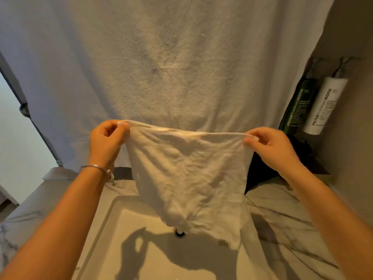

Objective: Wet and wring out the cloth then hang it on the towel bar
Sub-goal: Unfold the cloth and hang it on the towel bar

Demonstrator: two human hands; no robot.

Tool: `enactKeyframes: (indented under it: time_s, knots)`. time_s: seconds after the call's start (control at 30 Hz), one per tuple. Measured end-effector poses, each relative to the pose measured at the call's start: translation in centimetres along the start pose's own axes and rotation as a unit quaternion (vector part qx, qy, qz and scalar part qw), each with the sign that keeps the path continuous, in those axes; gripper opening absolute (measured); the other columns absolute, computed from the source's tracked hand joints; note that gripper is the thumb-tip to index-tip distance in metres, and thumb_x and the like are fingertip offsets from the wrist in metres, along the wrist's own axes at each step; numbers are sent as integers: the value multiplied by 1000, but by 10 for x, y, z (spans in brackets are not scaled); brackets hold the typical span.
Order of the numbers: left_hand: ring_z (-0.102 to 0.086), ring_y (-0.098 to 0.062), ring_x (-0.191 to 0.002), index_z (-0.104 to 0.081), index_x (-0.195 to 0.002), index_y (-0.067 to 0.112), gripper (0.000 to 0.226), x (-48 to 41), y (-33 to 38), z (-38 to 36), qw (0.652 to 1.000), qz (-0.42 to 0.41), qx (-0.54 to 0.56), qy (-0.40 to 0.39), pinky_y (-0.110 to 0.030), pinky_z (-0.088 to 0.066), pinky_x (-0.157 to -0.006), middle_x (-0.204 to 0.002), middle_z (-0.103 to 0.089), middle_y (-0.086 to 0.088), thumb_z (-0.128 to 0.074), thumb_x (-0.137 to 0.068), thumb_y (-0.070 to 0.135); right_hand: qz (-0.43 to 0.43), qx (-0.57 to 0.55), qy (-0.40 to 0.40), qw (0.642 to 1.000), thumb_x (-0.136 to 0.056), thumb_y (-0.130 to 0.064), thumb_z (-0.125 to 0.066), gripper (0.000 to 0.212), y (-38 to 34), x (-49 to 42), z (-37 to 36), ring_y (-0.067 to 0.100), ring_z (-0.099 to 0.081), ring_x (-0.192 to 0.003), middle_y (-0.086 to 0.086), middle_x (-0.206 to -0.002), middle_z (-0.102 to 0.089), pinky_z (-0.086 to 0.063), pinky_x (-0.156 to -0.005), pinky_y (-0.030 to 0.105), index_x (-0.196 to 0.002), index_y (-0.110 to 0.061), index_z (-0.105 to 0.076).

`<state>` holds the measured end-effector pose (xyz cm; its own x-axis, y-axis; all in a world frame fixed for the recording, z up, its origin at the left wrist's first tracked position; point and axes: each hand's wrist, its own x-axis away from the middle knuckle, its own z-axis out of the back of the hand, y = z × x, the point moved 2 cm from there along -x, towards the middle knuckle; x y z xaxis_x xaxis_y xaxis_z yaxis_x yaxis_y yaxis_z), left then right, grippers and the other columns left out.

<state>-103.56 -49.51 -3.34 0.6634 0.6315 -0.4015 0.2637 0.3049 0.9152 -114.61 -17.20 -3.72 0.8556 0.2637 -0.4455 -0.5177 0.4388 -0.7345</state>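
Note:
A crumpled white cloth [187, 176] hangs spread out above the white sink [113, 223], its lower edge over the drain [179, 233]. My left hand [107, 142] pinches the cloth's top left corner. My right hand [270, 147] pinches the top right corner, so the top edge is stretched taut between them. A silver bracelet sits on my left wrist. No towel bar shows in the view.
A large white towel [161, 63] hangs right behind the cloth and fills the back of the view. A dark green bottle [298, 106] and a white bottle [325, 106] stand in a niche at the right. A marble counter [286, 223] surrounds the sink.

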Motion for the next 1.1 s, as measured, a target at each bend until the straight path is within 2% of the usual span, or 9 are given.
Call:
enactKeyframes:
  time_s: [0.07,0.13,0.17,0.27,0.37,0.47,0.6,0.8,1.1]
  knots:
    - [-55,-17,-78,-63,-85,10,6,-4,7,-1,999,-39,-25,-20,-32,-49,-75,-77,-60,-6,-58,-86,14,37,13,-11,999,-84,-22,-63,10,-9,-4,7,19,-64,-76,3,-81,-69,-52,-70,40,-86,-16,-71]
    - [-60,-6,-68,-64,-78,14,9,-1,8,-1,990,-54,-73,-112,-19,-52,-69,-69,-66,0,-58,-86,13,33,90,-258,961,-80,-25,-67,8,-15,4,5,19,-65,-76,2,-80,-73,-52,-73,41,-83,-20,-73]
    - [-61,-3,-65,-64,-77,18,12,0,8,1,988,-56,-73,-120,-15,-52,-66,-65,-68,5,-58,-85,12,34,102,-305,946,-79,-26,-68,7,-15,8,7,19,-66,-77,2,-80,-74,-52,-75,41,-81,-22,-74]
    - [-57,-15,-72,-64,-78,19,13,1,6,4,988,-46,-73,-124,-22,-49,-68,-76,-65,-9,-58,-85,10,58,64,-82,993,-83,-25,-64,7,-15,3,23,16,-64,-79,-1,-81,-72,-52,-73,36,-84,-24,-71]
    - [-58,-12,-68,-64,-77,19,14,5,2,-1,983,-44,-87,-156,-11,-50,-61,-75,-63,-7,-58,-85,10,58,106,-173,977,-83,-24,-64,8,-13,8,16,8,-64,-75,-7,-78,-71,-52,-71,32,-84,-23,-72]
    - [-60,-2,-63,-63,-80,14,8,2,5,3,984,-42,-91,-145,-7,-50,-61,-74,-62,-9,-57,-86,13,41,80,-58,994,-85,-24,-62,10,-6,6,22,12,-63,-79,-5,-81,-69,-52,-71,34,-88,-22,-71]
    - [-58,-13,-73,-63,-83,14,6,0,2,11,989,-23,-89,-117,-10,-51,-61,-79,-62,-8,-58,-85,16,-9,71,-155,985,-82,-20,-66,8,3,7,20,18,-66,-82,1,-82,-72,-54,-78,39,-85,-20,-73]
    - [-59,-22,-81,-66,-80,21,8,7,3,10,989,-8,-69,-131,-32,-52,-79,-81,-64,-12,-59,-84,21,-22,3,-91,996,-78,-16,-70,15,6,5,37,13,-68,-77,-2,-77,-72,-53,-72,27,-72,-30,-69]
    - [-61,-19,-83,-65,-83,22,8,14,8,0,992,-3,-35,-123,-24,-54,-73,-84,-65,-8,-58,-84,21,-22,-8,-84,996,-83,-15,-64,18,6,14,56,2,-65,-74,-8,-80,-69,-46,-62,13,-76,-32,-65]
